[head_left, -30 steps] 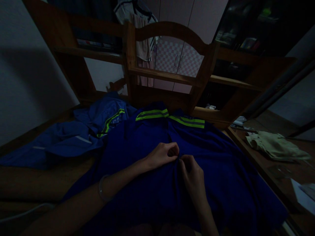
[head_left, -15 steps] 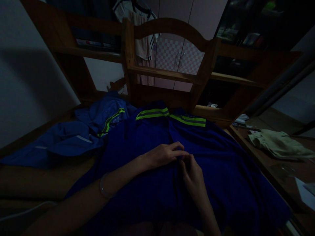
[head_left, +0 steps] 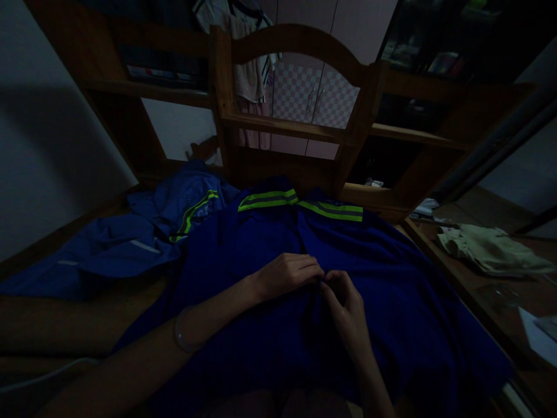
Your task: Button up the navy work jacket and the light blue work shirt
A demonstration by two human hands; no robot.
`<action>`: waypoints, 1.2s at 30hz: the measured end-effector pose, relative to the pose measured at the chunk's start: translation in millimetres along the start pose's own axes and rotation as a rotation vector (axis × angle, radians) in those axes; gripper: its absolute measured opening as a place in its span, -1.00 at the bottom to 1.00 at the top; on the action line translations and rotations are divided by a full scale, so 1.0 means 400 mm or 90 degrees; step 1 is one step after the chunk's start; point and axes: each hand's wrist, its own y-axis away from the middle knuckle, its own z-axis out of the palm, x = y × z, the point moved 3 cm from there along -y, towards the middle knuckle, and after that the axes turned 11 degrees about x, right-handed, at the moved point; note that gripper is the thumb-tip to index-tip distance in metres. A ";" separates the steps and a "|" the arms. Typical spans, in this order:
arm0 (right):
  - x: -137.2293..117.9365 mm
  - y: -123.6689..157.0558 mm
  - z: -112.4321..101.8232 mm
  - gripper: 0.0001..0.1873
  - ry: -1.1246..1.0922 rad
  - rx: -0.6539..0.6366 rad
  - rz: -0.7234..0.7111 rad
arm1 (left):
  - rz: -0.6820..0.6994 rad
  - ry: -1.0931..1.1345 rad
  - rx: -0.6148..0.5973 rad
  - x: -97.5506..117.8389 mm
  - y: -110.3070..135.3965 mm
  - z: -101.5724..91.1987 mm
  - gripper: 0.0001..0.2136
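A dark blue work jacket (head_left: 261, 244) with yellow-green reflective stripes lies spread before me, its front placket running down the middle. My left hand (head_left: 290, 274), a bangle on its wrist, comes in from the left with its fingers curled onto the placket. From the lower right, my right hand (head_left: 348, 305) pinches the placket edge between thumb and index finger. The fingertips of both hands nearly meet there. Whatever small part lies between them, such as a button, is too dark and covered to make out.
A lighter blue garment (head_left: 152, 226) with a similar stripe lies crumpled at the left. Behind the jacket stands a wooden headboard (head_left: 300, 130) with shelves. On the right, a pale folded cloth (head_left: 487, 247) rests on a wooden surface. A white cable (head_left: 56, 368) runs at lower left.
My left fingers have curled down closer onto the placket, and my right hand has turned slightly, shifting a little to the right. The placket cloth is more bunched between them.
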 end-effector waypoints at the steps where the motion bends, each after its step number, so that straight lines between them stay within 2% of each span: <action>1: -0.001 0.000 0.000 -0.89 0.000 0.004 -0.003 | -0.003 0.003 0.008 0.002 0.000 0.000 -0.76; 10: -0.027 0.008 -0.003 -0.85 0.080 0.039 -0.063 | -0.044 0.008 0.045 0.007 -0.008 -0.008 -0.80; 18: -0.026 0.011 0.000 -0.75 0.100 0.021 -0.097 | -0.082 0.046 0.036 -0.002 -0.009 0.002 -0.84; 23: -0.019 0.012 0.008 -0.77 0.143 0.002 -0.124 | -0.101 0.087 0.025 0.000 -0.008 0.008 -0.87; 36: -0.016 0.012 0.004 -0.76 0.135 0.021 -0.140 | -0.075 0.010 0.050 0.011 -0.005 0.004 -0.83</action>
